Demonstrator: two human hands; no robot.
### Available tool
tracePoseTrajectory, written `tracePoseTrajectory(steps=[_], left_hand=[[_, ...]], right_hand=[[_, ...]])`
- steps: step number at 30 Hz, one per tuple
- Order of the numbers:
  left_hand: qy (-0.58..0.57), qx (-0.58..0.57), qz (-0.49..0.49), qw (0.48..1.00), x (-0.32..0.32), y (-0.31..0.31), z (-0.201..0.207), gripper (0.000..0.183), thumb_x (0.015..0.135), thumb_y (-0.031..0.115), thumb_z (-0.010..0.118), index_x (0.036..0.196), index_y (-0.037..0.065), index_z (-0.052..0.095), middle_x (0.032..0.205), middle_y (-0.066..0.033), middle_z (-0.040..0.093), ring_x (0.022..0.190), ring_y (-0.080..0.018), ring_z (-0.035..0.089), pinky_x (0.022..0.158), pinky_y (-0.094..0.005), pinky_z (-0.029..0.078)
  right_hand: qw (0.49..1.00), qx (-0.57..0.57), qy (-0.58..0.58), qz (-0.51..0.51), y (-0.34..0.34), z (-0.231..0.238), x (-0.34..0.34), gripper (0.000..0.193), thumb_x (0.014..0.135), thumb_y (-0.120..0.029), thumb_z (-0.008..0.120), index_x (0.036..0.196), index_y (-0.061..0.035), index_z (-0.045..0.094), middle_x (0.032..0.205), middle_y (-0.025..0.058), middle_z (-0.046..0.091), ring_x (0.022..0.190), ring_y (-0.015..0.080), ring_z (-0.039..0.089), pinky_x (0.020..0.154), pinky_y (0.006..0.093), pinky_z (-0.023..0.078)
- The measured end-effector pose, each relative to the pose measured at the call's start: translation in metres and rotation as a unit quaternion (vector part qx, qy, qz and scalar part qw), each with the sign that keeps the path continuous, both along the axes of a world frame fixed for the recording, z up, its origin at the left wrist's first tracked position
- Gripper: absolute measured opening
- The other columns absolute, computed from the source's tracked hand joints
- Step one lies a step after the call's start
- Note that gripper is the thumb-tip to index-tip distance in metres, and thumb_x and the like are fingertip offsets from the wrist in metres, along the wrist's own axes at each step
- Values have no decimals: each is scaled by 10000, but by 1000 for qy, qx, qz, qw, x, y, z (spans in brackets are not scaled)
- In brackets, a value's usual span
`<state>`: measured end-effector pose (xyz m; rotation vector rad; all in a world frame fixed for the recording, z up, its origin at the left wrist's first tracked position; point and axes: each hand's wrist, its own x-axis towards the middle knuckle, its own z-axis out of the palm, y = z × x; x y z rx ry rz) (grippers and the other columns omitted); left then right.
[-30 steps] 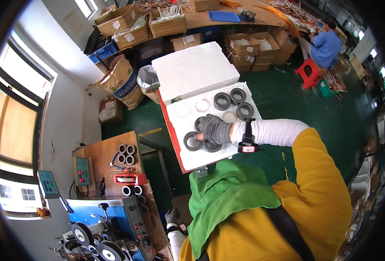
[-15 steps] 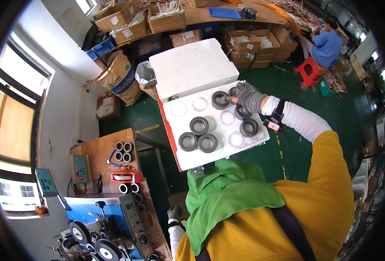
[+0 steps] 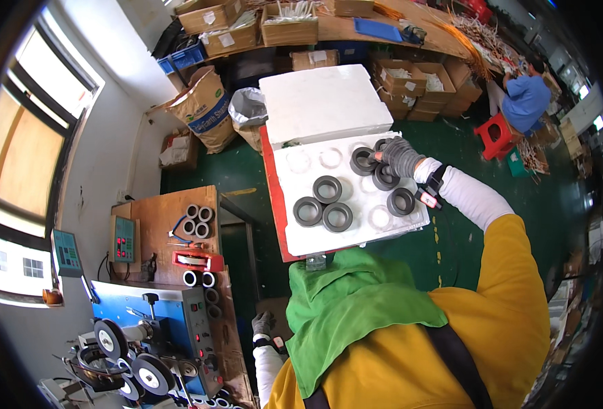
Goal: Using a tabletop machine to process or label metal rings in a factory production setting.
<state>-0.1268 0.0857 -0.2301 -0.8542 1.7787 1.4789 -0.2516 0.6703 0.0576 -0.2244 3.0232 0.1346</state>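
Observation:
My right hand (image 3: 402, 158), in a grey knit glove, is over the far right part of a white foam tray (image 3: 284, 238). Its thumb and fingers close on the rim of a dark grey ring (image 3: 353, 162). Another dark ring (image 3: 385, 187) lies just below the fingers, and one more is mostly hidden behind the hand. Nearer me on the tray is a further ring (image 3: 410, 202). Three rings sit touching at the left, one of them a dark ring (image 3: 299, 217). Low beside the workbench hangs my left hand (image 3: 264, 322), also gloved; its fingers are too small to make out.
A white foam slab (image 3: 325, 102) stands behind the tray. On the left, a wooden bench (image 3: 165, 204) carries pale rings, a red tape dispenser (image 3: 198, 261) and a blue machine (image 3: 158, 300) with wheels. Cartons (image 3: 400, 78) line the back; a person (image 3: 525, 99) sits far right.
The view has shifted, so tray and foam slab appear further right. My right hand stays at the same far right ring. My left hand hangs slightly further left and higher in view.

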Motion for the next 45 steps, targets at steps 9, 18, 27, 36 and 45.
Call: tracePoseTrajectory(steps=[9,18,27,36,45], left_hand=[[-53,-22,55,997,35,-33,-14,167,742,135,570,852,12,596,733,-92,618,554,-198,596,447,-291,443],[-29,3,70,997,23,-26,-17,199,746,173,586,877,24,595,728,-84,613,527,-198,591,417,-290,424],[-47,-9,52,997,32,-42,-26,216,755,184,590,894,19,592,750,-90,620,537,-205,600,413,-294,428],[-57,-9,39,998,15,-39,-26,204,769,169,582,903,14,581,757,-97,624,534,-199,595,422,-293,431],[-45,-8,5,999,-3,-30,-21,158,778,167,584,868,37,585,725,-86,618,530,-193,593,420,-292,429]], right_hand=[[992,-97,-8,78,-74,47,5,367,613,-290,656,958,-186,589,823,84,559,777,281,544,656,403,424],[987,-21,-49,150,-141,44,-9,296,602,-239,659,887,-176,611,764,51,564,804,242,567,672,381,426],[980,15,-21,197,-154,44,-12,225,649,-251,628,869,-209,626,724,42,562,800,223,564,646,382,421],[974,23,-14,227,-148,36,-13,203,687,-266,591,882,-225,631,706,42,557,768,229,552,638,368,414],[977,41,5,208,-145,37,-2,233,760,-256,514,967,-259,621,685,50,552,746,233,551,634,352,401]])
